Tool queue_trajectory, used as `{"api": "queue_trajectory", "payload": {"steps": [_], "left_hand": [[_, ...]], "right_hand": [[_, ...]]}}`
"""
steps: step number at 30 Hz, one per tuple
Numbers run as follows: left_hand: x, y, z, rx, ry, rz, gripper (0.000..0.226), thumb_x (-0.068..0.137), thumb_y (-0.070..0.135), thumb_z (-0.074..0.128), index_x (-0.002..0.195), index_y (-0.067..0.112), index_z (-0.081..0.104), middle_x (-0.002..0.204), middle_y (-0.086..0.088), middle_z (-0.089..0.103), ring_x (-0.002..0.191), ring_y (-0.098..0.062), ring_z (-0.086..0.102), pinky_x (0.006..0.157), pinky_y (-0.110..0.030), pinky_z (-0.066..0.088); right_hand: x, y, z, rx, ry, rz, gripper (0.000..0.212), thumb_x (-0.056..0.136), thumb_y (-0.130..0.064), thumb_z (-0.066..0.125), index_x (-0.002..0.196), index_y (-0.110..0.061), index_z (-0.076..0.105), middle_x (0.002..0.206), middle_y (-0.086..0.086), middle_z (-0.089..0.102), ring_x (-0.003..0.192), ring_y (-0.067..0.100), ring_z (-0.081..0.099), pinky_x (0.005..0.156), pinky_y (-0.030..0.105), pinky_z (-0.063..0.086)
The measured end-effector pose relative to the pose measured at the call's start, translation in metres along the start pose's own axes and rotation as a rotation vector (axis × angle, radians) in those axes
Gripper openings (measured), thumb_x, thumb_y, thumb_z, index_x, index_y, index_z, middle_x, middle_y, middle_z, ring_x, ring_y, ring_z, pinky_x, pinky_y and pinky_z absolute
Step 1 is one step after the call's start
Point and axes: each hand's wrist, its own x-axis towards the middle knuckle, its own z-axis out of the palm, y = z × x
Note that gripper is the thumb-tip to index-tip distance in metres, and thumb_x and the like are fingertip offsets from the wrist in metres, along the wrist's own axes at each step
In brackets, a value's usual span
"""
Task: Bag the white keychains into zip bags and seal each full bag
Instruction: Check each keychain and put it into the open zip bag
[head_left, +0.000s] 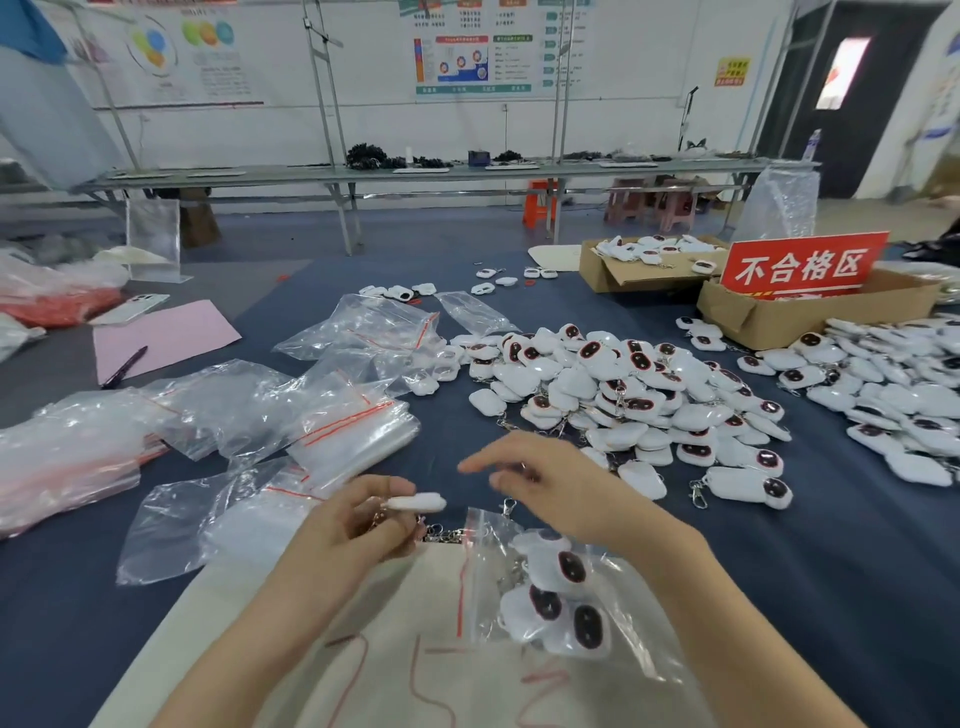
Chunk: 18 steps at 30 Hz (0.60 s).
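My left hand (358, 525) pinches a white keychain (418, 502) by its edge, with a metal chain dangling under the fingers. Just right of it lies a clear zip bag (485, 571) with a red seal line, its mouth toward my left hand, holding several white keychains (563, 597) with dark oval faces. My right hand (540, 480) hovers blurred above the bag's mouth, fingers loosely extended toward the left; a small metal clasp shows near its fingers, but I cannot tell if it holds it. A big heap of loose keychains (623, 400) lies beyond.
Empty zip bags (343, 415) are piled at the left. A second heap of keychains (893, 384) spreads at the right beside cardboard boxes (810, 317) with a red sign (802, 265). A pink sheet (166, 332) and pen (124, 366) lie far left. A white board (415, 649) lies under the bag.
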Motion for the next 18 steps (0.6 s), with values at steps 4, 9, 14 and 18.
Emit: {"api": "queue_trajectory", "payload": {"steps": [4, 9, 14, 18], "left_hand": [[-0.013, 0.001, 0.003, 0.257, -0.062, 0.072, 0.031, 0.089, -0.014, 0.059, 0.095, 0.015, 0.068, 0.095, -0.001, 0.075, 0.082, -0.015, 0.064, 0.079, -0.031, 0.051], [-0.028, 0.003, 0.014, 0.287, -0.081, 0.114, 0.028, 0.086, 0.004, 0.066, 0.086, 0.032, 0.067, 0.094, -0.005, 0.073, 0.078, -0.015, 0.06, 0.076, -0.033, 0.048], [-0.033, 0.001, 0.021, 0.257, -0.096, 0.102, 0.032, 0.095, -0.002, 0.058, 0.084, 0.027, 0.064, 0.079, -0.008, 0.071, 0.068, -0.016, 0.063, 0.068, -0.031, 0.047], [-0.038, 0.001, 0.025, 0.127, -0.173, 0.012, 0.021, 0.1, -0.007, 0.047, 0.095, 0.012, 0.055, 0.063, -0.005, 0.063, 0.057, -0.019, 0.062, 0.054, -0.022, 0.046]], "right_hand": [[0.004, -0.003, 0.016, -0.305, -0.284, -0.04, 0.042, 0.098, -0.002, 0.05, 0.119, -0.03, 0.072, 0.136, -0.005, 0.053, 0.123, 0.006, 0.046, 0.09, -0.006, 0.02], [0.0, -0.014, 0.01, -0.298, -0.342, 0.044, 0.034, 0.097, -0.006, 0.054, 0.107, -0.032, 0.072, 0.128, -0.007, 0.056, 0.112, 0.008, 0.055, 0.092, 0.021, 0.035], [-0.001, -0.023, 0.01, -0.456, -0.467, 0.035, 0.045, 0.1, -0.001, 0.045, 0.131, -0.028, 0.064, 0.139, 0.0, 0.05, 0.125, 0.018, 0.051, 0.106, 0.03, 0.037], [0.0, -0.032, 0.001, -0.342, -0.353, 0.072, 0.03, 0.093, -0.003, 0.056, 0.099, -0.027, 0.072, 0.11, -0.005, 0.062, 0.101, 0.012, 0.059, 0.098, 0.039, 0.047]]}}
